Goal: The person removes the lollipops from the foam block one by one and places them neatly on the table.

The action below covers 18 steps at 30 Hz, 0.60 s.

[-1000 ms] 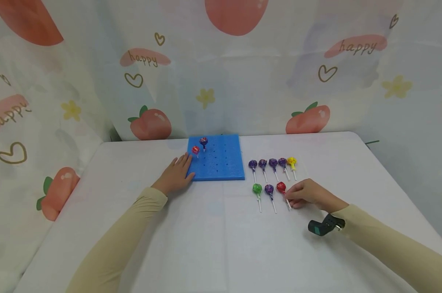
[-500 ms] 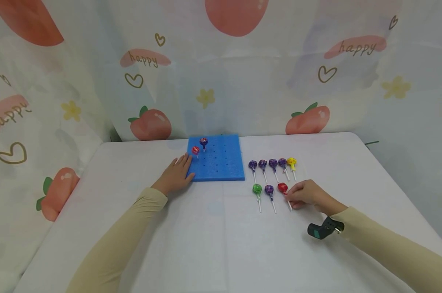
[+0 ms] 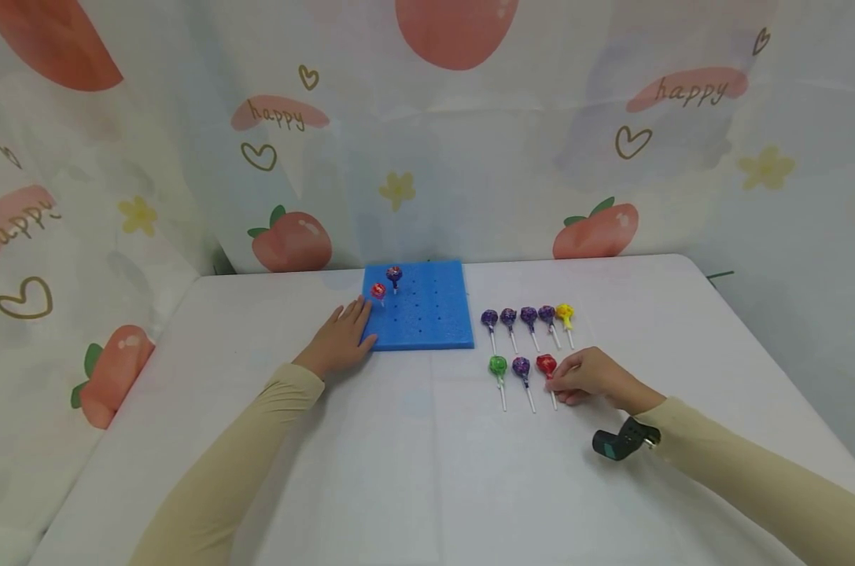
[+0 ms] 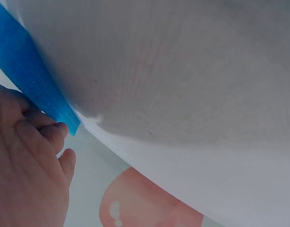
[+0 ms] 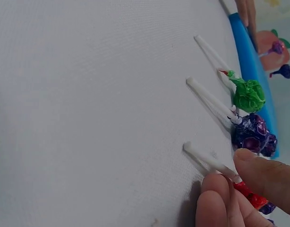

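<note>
My right hand [image 3: 588, 376] pinches a red lollipop [image 3: 546, 364] just below its wrapped head. In the right wrist view the thumb [image 5: 265, 175] and fingers close round that neck, while the white stick lies low over the cloth. Left of it are a purple lollipop [image 3: 521, 367] and a green lollipop [image 3: 497, 365], sticks toward me. With fingers spread, my left hand [image 3: 338, 342] rests against the left edge of a blue foam board [image 3: 437, 334] dotted with small holes. A red-and-white lollipop [image 3: 378, 291] and a dark purple lollipop [image 3: 395, 274] stand upright in the board.
Behind the front row lies a second row: several purple lollipops [image 3: 508, 316] and a yellow lollipop [image 3: 565, 314] at its right end. All are on a white-covered table [image 3: 370, 472]. A printed fruit curtain [image 3: 469, 173] hangs behind the table's back edge.
The red lollipop first shifts slightly right, then its stick end swings left, making it straighter beside the purple one. My right hand moves slightly left with it. The left hand stays in place.
</note>
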{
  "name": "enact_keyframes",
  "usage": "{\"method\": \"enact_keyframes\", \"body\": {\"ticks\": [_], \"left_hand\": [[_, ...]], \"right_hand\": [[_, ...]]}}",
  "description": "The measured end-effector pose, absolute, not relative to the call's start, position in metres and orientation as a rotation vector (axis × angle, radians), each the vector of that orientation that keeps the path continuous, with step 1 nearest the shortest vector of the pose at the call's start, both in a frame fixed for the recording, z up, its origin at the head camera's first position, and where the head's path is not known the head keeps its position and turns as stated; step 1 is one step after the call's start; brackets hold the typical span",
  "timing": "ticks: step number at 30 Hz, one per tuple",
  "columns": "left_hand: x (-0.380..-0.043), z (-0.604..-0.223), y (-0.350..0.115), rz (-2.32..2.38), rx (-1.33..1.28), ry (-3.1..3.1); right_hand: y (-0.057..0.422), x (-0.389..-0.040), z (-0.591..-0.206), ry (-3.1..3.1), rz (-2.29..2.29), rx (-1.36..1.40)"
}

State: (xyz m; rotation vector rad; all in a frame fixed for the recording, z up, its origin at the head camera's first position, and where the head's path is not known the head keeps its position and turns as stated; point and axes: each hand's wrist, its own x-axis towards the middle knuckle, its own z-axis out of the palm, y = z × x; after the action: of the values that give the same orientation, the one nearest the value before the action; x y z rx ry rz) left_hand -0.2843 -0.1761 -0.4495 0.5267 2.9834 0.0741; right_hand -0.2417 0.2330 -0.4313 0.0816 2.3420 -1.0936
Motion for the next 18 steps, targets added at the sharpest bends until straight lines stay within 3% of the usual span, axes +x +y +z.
{"method": "enact_keyframes", "body": {"ticks": [18], "left_hand": [[-0.2855,-0.4520,-0.1766,0.071,0.542,2.995]], "right_hand": [[0.2350,-0.2426,-0.4332,2.363,-1.085,0.142]]}}
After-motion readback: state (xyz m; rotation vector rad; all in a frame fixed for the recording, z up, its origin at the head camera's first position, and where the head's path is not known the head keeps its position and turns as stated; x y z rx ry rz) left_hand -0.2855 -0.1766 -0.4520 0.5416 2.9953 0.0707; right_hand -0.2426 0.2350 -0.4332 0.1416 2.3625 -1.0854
